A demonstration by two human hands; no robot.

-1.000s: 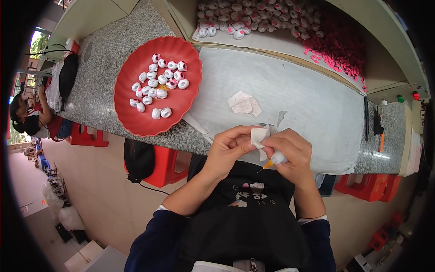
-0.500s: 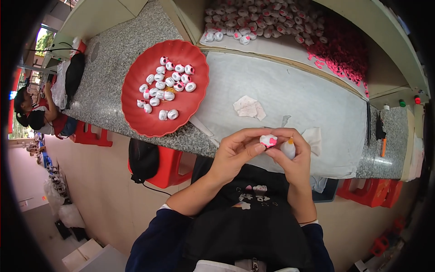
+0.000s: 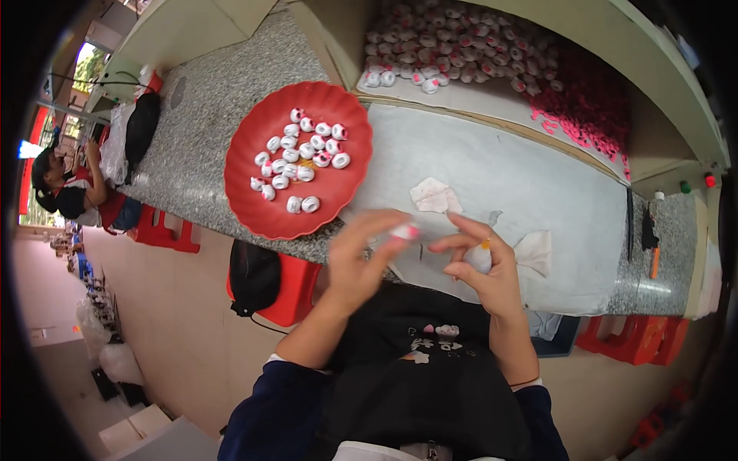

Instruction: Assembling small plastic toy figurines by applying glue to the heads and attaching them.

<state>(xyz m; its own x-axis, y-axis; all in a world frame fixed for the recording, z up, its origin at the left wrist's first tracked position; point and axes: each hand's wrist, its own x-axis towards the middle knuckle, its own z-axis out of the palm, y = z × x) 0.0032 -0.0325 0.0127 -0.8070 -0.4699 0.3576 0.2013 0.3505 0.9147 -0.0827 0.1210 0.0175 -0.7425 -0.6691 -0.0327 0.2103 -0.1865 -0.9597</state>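
My left hand (image 3: 355,261), smeared by motion, pinches a small white-and-pink piece (image 3: 405,231) between thumb and fingers, over the near edge of the white sheet (image 3: 492,154). To its right, my right hand (image 3: 496,269) is curled round a small translucent squeeze bottle (image 3: 478,260) with a yellow-orange tip that points up. A gap separates the two hands. Left of them stands a red scalloped dish (image 3: 265,215), holding several similar white pieces (image 3: 290,155), some with pink parts.
A shelf bay behind the sheet holds a heap of white pieces (image 3: 461,46) and a pile of pink bits (image 3: 584,115). Two pale cloth scraps (image 3: 436,195) (image 3: 534,253) lie on the sheet. Red stools (image 3: 296,288) stand below the granite counter (image 3: 200,146). At far left, another person (image 3: 77,188) sits.
My left hand has moved left, away from my right hand, taking the white-and-pink piece along. My right hand keeps the bottle, its fingers now more spread. The whole view has shifted slightly.
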